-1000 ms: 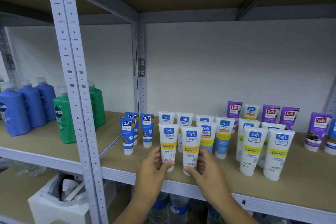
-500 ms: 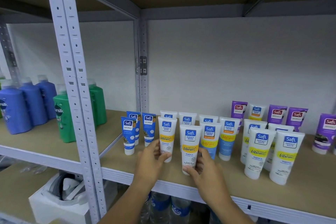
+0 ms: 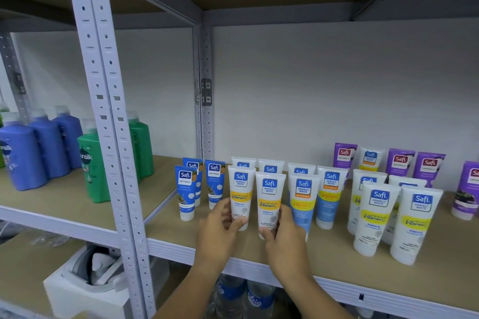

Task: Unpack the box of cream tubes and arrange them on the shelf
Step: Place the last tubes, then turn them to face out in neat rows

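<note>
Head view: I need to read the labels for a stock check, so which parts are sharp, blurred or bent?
Head view: the two Vitamin C tubes in the hands read clearly; the purple tubes at the far right smear; the shelf upright bows from wide-angle distortion; soft light, no glare.

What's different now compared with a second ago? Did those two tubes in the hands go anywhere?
The left hand and right hand pushed their two white Vitamin C tubes back from the shelf edge, into line with the rows behind. Both hands still grip them. The other tubes stayed put.
</note>
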Motion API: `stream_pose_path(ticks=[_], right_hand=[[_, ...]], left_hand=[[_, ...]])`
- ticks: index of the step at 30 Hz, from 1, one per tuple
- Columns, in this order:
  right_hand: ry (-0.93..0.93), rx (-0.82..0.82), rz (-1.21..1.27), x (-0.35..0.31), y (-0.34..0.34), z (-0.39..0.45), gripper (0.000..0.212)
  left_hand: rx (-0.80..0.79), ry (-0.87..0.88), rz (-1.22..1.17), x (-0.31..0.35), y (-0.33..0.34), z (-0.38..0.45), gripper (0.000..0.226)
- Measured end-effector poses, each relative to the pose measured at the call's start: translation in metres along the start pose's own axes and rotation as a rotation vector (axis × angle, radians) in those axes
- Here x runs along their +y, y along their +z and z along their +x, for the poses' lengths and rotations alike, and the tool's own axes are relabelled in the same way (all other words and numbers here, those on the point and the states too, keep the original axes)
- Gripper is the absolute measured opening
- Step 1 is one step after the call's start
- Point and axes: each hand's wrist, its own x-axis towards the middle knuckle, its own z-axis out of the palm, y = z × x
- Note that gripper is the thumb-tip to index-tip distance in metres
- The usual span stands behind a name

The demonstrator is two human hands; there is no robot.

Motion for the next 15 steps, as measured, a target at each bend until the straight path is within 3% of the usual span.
stream_pose_path(ticks=[15], right_hand=[[0.044,0.079,-0.013,-0.002,0.013,0.009,0.046]], left_hand=[[0.005,0.008,-0.015,-0.002,0.001,0.000,0.051]])
